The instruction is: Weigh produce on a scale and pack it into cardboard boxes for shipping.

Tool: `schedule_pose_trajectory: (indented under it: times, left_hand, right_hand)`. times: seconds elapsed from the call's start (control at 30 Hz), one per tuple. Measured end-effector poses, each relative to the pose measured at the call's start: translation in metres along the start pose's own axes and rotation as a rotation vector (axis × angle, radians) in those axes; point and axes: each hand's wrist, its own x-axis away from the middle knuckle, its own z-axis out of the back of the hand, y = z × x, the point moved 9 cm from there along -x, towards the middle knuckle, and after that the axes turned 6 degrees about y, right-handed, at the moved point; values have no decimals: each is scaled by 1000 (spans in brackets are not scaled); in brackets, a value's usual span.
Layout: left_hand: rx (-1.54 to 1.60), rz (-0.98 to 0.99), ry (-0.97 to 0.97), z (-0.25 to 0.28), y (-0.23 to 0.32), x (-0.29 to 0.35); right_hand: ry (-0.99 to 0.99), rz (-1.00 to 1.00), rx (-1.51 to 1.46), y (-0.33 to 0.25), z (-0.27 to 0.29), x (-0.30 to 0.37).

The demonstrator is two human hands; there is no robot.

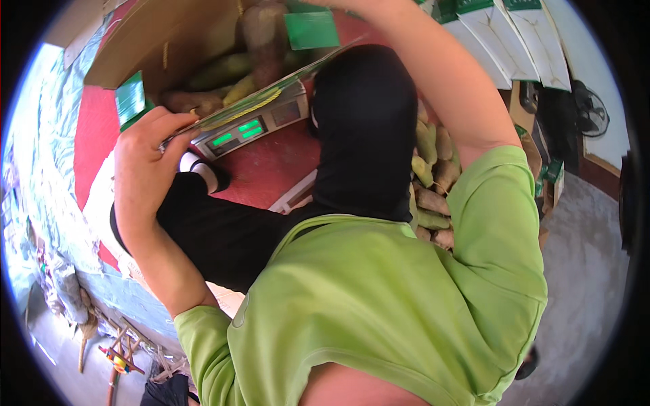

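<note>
An open cardboard box (128, 51) with green-printed flaps stands at the upper left on a digital scale (281, 111) with lit green readouts. Inside it lie long, thick root vegetables (264, 40), some reddish-brown, others yellowish-green. My left hand (152, 145) pinches the near left corner of the box rim between thumb and fingers. A yellow cord handle (244, 109) runs along that near side. My right hand (332, 3) reaches over the far side of the box at the top edge of the picture. Most of it is cut off, and its fingers are hidden.
More root vegetables (433, 162) are heaped right of my bent knee. Flattened green-and-white cartons (518, 40) lean at the upper right, near a black fan (591, 108). Red sheeting (271, 169) lies under the scale. A colourful toy (118, 360) is at the lower left.
</note>
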Motion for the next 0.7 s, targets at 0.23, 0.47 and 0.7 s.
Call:
schedule_pose_trajectory:
  times: [0.23,0.47,0.7]
  left_hand:
    - [-13,69,-34,1,0,6]
    - [5,26,-50,-10,9,1]
    - [-38,-12,-34,-7,7,0]
  right_hand:
    - [112,-484,-459,98,44,111]
    - [-4,-902,-3,174,22,341]
    - [-147,-1034,7,196,-44,502]
